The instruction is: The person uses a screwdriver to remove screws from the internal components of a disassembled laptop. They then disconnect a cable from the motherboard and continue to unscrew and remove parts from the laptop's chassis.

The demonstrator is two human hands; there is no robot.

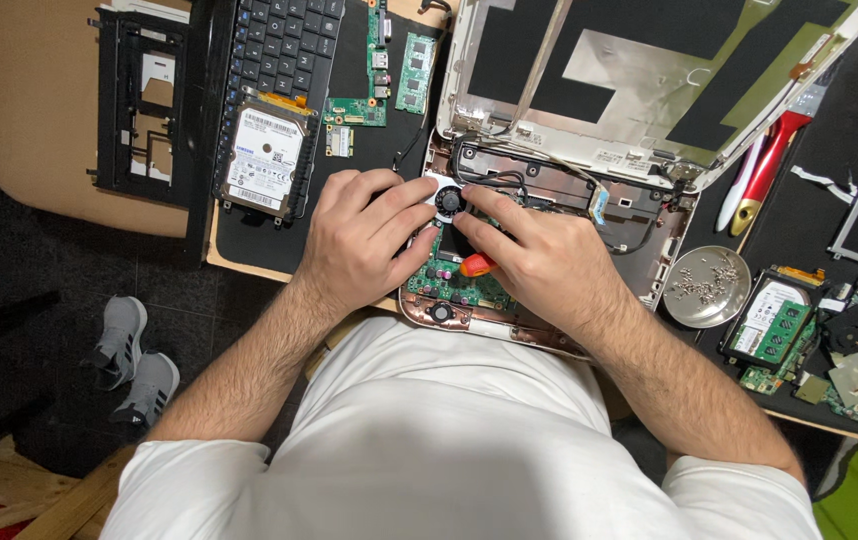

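My left hand (361,240) and right hand (539,262) lie palm-down side by side, forearms angling inward, fingers (404,200) curled and nearly meeting.

A plain white short-sleeved T-shirt, forearms bare and hairy, no rings.

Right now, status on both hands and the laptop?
Left hand steadying small fan. Right hand gripping orange-handled screwdriver over the open laptop base. Loose cables beside fan.

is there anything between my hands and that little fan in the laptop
Nothing visible. The fingertips of the left hand and right hand already rest beside the fan. Black cables lie just behind it, not in the way.
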